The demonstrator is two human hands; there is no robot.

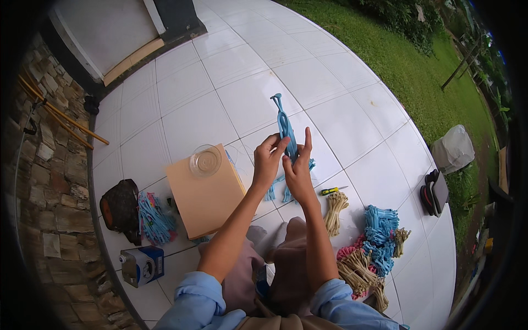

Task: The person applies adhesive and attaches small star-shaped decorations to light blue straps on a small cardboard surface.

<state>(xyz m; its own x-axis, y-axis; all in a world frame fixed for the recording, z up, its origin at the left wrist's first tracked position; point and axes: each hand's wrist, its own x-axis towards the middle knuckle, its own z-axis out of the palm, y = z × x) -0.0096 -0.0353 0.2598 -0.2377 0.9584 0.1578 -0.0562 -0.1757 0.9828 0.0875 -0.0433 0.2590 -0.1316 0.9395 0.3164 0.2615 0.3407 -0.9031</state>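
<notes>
A blue looped strap (283,118) with a knotted end stands up between my two hands, over the white tiles. My left hand (268,160) pinches it from the left with thumb and fingers. From the right, my right hand (298,175) grips its lower part, the index finger stretched upward and the thumb against the strap. More blue straps (287,193) lie on the floor beneath my hands, partly hidden by them. Left of my forearm is a tan flat-topped box or board (201,203). A clear round bowl (205,160) rests on its far edge.
At right lie a yellow-black screwdriver (331,191), beige bundles (335,213), blue bundles (380,225) and pink ones (346,251). At left are a dark woven basket (119,206), blue-pink strips (155,218) and a metal can (142,267). A stone wall (60,242) borders the left.
</notes>
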